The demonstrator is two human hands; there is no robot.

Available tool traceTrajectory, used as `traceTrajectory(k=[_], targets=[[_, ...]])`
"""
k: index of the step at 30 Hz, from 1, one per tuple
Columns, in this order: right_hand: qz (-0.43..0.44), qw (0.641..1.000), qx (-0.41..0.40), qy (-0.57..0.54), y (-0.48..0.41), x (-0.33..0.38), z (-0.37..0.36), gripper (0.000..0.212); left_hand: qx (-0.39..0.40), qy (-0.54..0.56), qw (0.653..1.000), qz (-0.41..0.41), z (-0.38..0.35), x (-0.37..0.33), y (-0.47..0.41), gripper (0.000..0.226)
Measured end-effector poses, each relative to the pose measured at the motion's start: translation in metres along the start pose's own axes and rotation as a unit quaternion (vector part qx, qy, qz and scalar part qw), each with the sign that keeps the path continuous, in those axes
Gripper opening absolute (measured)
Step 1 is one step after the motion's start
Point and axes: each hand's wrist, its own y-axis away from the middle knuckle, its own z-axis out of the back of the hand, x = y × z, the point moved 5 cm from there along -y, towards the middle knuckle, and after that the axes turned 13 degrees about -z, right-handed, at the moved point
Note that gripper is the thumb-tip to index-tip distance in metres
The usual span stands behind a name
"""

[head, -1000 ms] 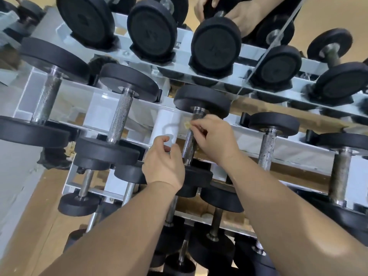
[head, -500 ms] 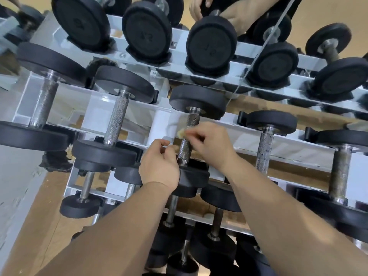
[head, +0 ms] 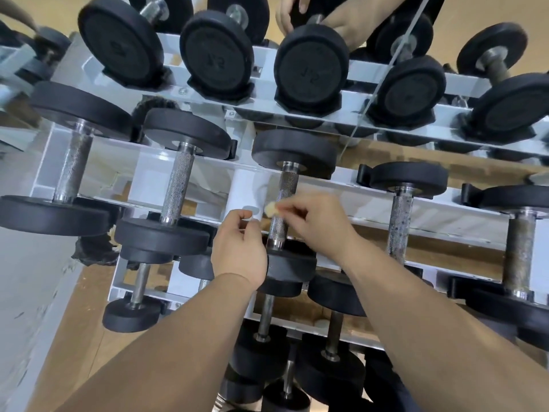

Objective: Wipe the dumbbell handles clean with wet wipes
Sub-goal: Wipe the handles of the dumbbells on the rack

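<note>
A dumbbell with black ends and a knurled steel handle [head: 282, 209] lies on the middle tier of a white rack [head: 246, 188]. My right hand [head: 315, 224] pinches a small yellowish wad, the wet wipe [head: 271, 208], against the left side of that handle at about mid-length. My left hand [head: 239, 248] sits just left of the handle's lower part, fingers curled, thumb and forefinger pinched together; whether it holds a piece of the wipe is not visible. The handle's lower end shows between my two hands.
More dumbbells fill the rack: big ones [head: 178, 185] to the left, rusty-handled ones [head: 399, 227] to the right, upright discs [head: 310, 69] on the top tier, small ones [head: 135, 304] below. Another person's hands [head: 341, 22] rest on a top-tier dumbbell. A thin cable [head: 386, 72] crosses diagonally.
My right hand has slid the wipe down the handle from near its top to mid-length. My left hand stays beside the handle's lower part.
</note>
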Motion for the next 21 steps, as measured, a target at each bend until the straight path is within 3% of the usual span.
traceTrajectory(k=[2,4,8,10,14,16,18,21], targets=[[0.027,0.998,0.058,0.009,0.019,-0.001,-0.006,0.013,-0.002,-0.005,1.0,0.0,0.0,-0.001,-0.001,0.015],[0.046,0.997,0.046,0.032,0.014,0.0,-0.005,0.012,-0.001,-0.005,1.0,0.002,-0.001,0.0,0.0,0.015],[-0.024,0.994,-0.106,0.012,-0.026,0.001,0.009,0.013,0.001,0.005,1.0,0.002,-0.001,0.001,0.0,0.014],[-0.056,0.989,-0.135,-0.012,-0.029,-0.002,0.011,0.011,0.001,0.002,1.0,-0.002,-0.001,0.001,-0.001,0.013],[-0.049,0.997,0.044,-0.03,0.006,-0.008,-0.008,0.009,-0.007,-0.001,1.0,-0.013,-0.001,-0.001,-0.001,0.012],[-0.033,0.995,0.09,-0.033,0.02,-0.012,-0.012,0.008,-0.009,-0.001,1.0,-0.016,-0.001,-0.001,-0.001,0.012],[-0.022,0.997,0.056,-0.045,0.014,-0.011,-0.009,0.009,-0.011,0.003,1.0,-0.016,-0.002,0.001,-0.001,0.012],[-0.068,0.993,-0.074,-0.062,-0.012,-0.009,0.003,0.011,-0.013,0.022,1.0,-0.011,-0.001,0.002,-0.002,0.013]])
